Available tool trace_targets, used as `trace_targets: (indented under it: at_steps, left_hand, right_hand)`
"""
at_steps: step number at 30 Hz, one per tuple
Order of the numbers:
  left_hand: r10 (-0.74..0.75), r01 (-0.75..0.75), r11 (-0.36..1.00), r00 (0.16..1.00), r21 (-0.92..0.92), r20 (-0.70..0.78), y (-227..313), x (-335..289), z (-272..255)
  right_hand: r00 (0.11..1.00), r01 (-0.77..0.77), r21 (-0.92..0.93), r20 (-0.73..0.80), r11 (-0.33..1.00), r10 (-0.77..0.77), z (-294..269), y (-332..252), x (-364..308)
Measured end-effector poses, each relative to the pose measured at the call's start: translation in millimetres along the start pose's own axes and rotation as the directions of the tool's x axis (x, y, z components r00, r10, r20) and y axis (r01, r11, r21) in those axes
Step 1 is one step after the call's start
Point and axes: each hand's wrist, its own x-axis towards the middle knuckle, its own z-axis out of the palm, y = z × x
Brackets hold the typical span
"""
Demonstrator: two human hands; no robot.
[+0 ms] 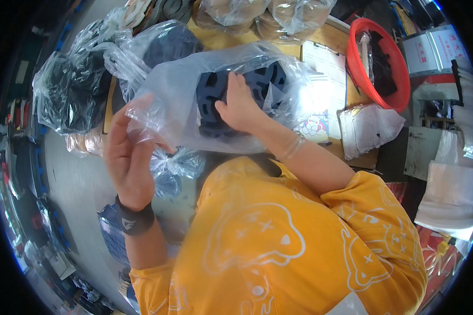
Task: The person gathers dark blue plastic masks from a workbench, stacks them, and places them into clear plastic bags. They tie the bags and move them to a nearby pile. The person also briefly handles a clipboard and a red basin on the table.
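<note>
A clear plastic bag (168, 100) lies across the table in front of me. Dark blue-black flat pieces with curved cut-outs (210, 97) show in its right half, laid out in rows. My left hand (133, 155) grips the bag's left end, with film between the thumb and fingers. My right hand (240, 105) rests on the dark pieces, its fingers stretched out and the thumb apart. Whether this hand is under the film or on top of it, I cannot tell. A dark band is on my left wrist.
Bags of dark pieces (71, 94) stand at the left, bags of tan pieces (284, 21) at the back. To the right are a clipboard with paper (323, 65), a red basin (353, 63) holding dark items, and a stack of white sheets (370, 128).
</note>
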Motion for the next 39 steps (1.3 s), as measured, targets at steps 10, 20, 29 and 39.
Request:
trace_targets:
  at_steps: [10,20,29,39]
  left_hand:
    - [0.123,-0.295,0.938,0.775,0.182,0.620,36.5,9.0,97.6]
    - [-0.343,0.153,0.475,0.939,0.867,0.022,-225.3,55.8,97.5]
    - [-0.493,0.301,0.654,0.866,0.694,0.089,-234.6,64.7,97.7]
    - [-0.494,0.271,0.589,0.866,0.761,0.073,-230.2,67.0,97.8]
  right_hand:
    - [0.910,0.096,-0.011,0.406,0.995,-0.083,-114.3,21.5,-34.0]
    - [0.984,-0.096,-0.289,0.119,0.953,0.135,-109.0,102.2,0.1]
    - [0.973,-0.212,-0.278,0.030,0.937,0.229,-109.0,91.2,-0.2]
    - [0.977,-0.171,-0.036,-0.132,0.985,0.165,-105.6,71.3,-1.7]
